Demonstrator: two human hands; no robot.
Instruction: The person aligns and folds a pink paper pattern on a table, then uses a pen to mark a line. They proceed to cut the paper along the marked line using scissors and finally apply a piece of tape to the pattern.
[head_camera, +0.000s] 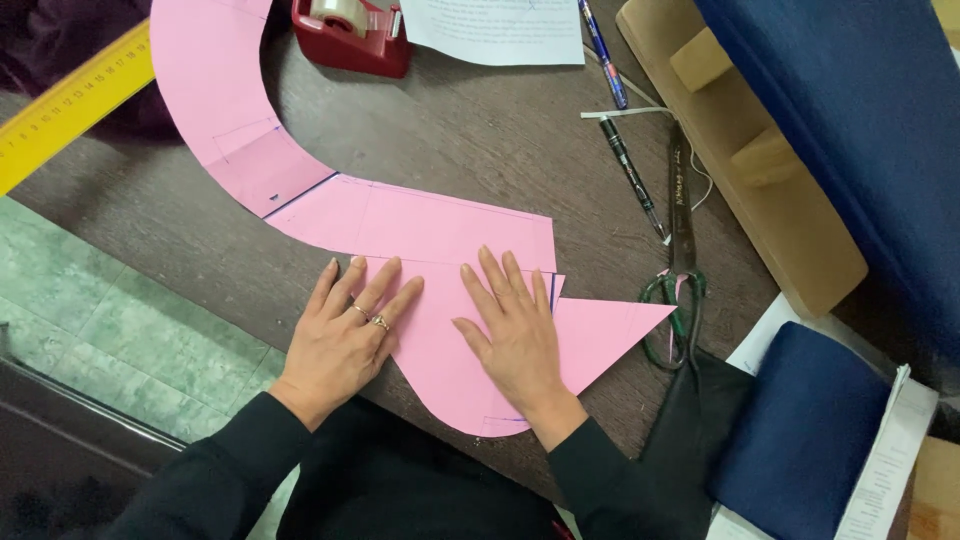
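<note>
A long curved piece of pink paper (400, 215) lies on a dark wooden table (470, 130). It sweeps from the top left down to the near edge, with a pointed flap at the right. My left hand (345, 335) lies flat on the paper's left edge, fingers spread, with rings on two fingers. My right hand (515, 325) presses flat on the paper's lower middle. Both palms face down and neither hand grips anything.
Green-handled scissors (680, 260) lie right of the paper, beside a dark pen (632, 178) and a blue pen (603, 50). A red tape dispenser (350, 35) and a white sheet (495, 28) sit at the back. A yellow ruler (70, 105) lies far left. Navy fabric (860, 130) and wooden pieces (770, 180) are at the right.
</note>
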